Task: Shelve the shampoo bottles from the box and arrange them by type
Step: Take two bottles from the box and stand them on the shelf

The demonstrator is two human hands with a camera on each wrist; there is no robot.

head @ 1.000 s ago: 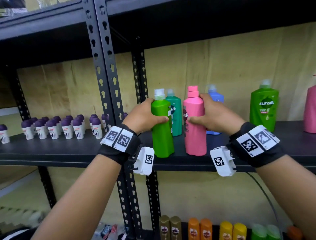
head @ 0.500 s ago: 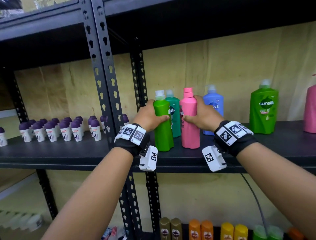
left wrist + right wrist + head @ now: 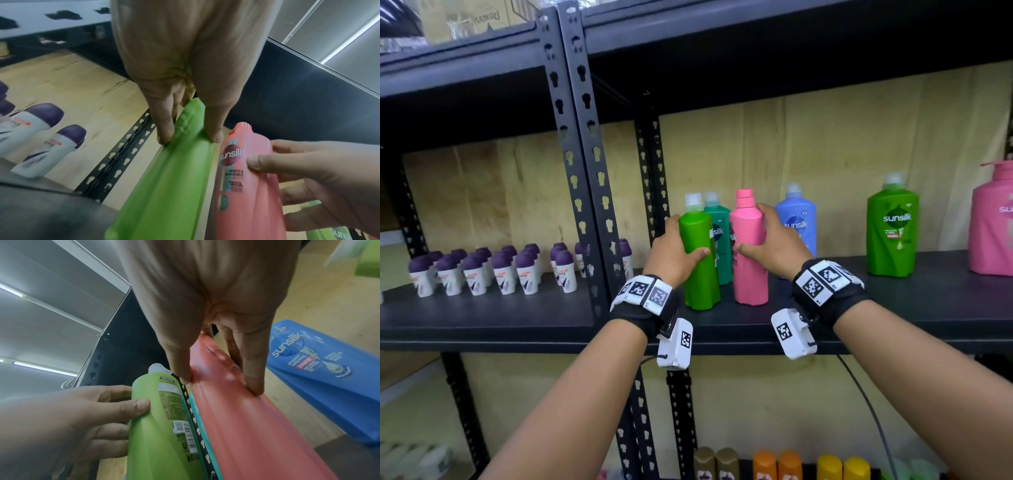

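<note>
My left hand (image 3: 678,251) grips a slim light-green shampoo bottle (image 3: 700,263) that stands upright on the black shelf (image 3: 893,308). My right hand (image 3: 770,245) grips a slim pink shampoo bottle (image 3: 749,253) standing just to its right. In the left wrist view my fingers (image 3: 164,129) and thumb pinch the green bottle (image 3: 174,178); in the right wrist view the thumb and fingers (image 3: 254,379) clamp the pink bottle (image 3: 246,426). A teal bottle (image 3: 720,240) stands behind them and a blue bottle (image 3: 796,222) behind my right hand.
A large green Sunsilk bottle (image 3: 892,229) and a large pink pump bottle (image 3: 993,226) stand further right. Rows of small purple-capped roll-ons (image 3: 493,267) fill the left bay. Black uprights (image 3: 582,178) divide the bays. Coloured bottles (image 3: 777,466) line the shelf below.
Both hands have moved the green and pink bottles deeper into the shelf, toward the teal and blue bottles. The two bottles now stand on the shelf board.
</note>
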